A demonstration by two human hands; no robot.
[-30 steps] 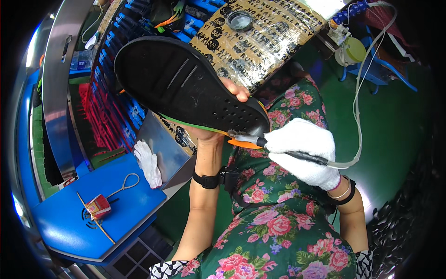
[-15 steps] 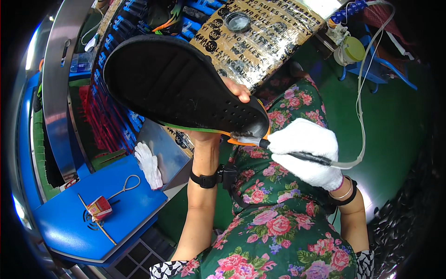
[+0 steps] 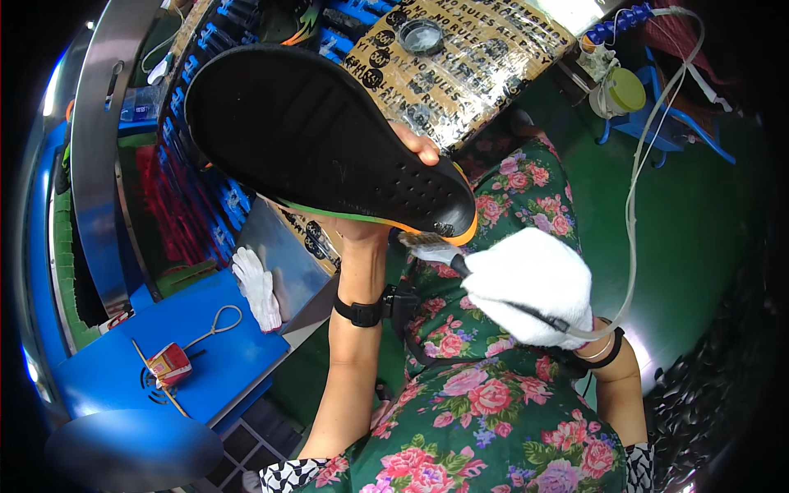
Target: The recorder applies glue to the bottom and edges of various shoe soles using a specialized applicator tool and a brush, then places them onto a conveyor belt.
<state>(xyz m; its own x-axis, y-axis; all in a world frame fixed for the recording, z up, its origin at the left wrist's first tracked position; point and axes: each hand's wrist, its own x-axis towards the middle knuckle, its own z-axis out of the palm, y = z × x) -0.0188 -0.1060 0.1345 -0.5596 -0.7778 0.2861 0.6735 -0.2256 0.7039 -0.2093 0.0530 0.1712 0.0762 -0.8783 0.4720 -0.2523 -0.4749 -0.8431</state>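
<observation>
A black shoe sole (image 3: 320,148) with a green-to-orange edge is held up in front of me, its grooved and perforated face toward the camera. My bare left hand (image 3: 415,145) grips it from behind and below, its fingers curled over the far edge. In a white knitted glove, my right hand (image 3: 530,283) is closed round the dark handle of a brush (image 3: 429,246) that has a thin tube (image 3: 631,222) running from its rear end. The bristles are just below the sole's narrow end, close to its orange rim; whether they touch it I cannot tell. A wet, shiny patch shows there.
Behind the sole stand a taped cardboard box (image 3: 493,49) bearing a round dish (image 3: 420,37), and blue slatted racking (image 3: 193,156). A blue table (image 3: 238,345) at left carries a small red box (image 3: 171,364) and a white glove (image 3: 257,289). A tub with a yellow lid (image 3: 626,89) stands far right.
The brush has come off the sole's face, moving slightly down to just below its narrow end. Its bristles now point left. The sole has shifted a little upward.
</observation>
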